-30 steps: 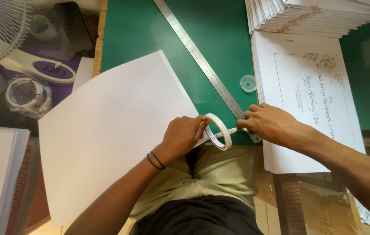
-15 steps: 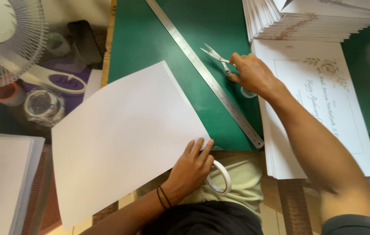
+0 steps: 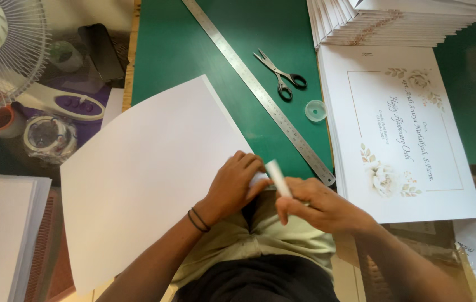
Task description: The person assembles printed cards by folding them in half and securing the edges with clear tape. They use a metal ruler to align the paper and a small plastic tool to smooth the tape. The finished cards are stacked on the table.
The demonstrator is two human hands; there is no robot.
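Both hands meet at the near edge of the green-topped counter (image 3: 193,50), just above the person's lap. The left hand (image 3: 235,184), with dark bands around its wrist, is curled with its fingers folded over the near right corner of a large blank white sheet of paper (image 3: 143,173); the sheet lies tilted, hanging past the counter's near and left edges. The right hand (image 3: 319,207) is closed around a small white roll of tape (image 3: 278,178), seen edge-on and blurred, which stands up between the two hands and touches the left hand's fingertips. How firmly either grip clamps cannot be told from the blur.

A long steel ruler (image 3: 260,92) runs slantwise across the counter from the far edge down to just beside the hands. A pair of steel scissors with black handles (image 3: 280,75) lies beyond the ruler, blades slightly apart, and a small clear round lid (image 3: 316,110) sits near it. At the right edge a stack of white printed cards with floral corners (image 3: 400,134) rests flat, with a fanned pile of more cards (image 3: 406,22) at the far right corner.
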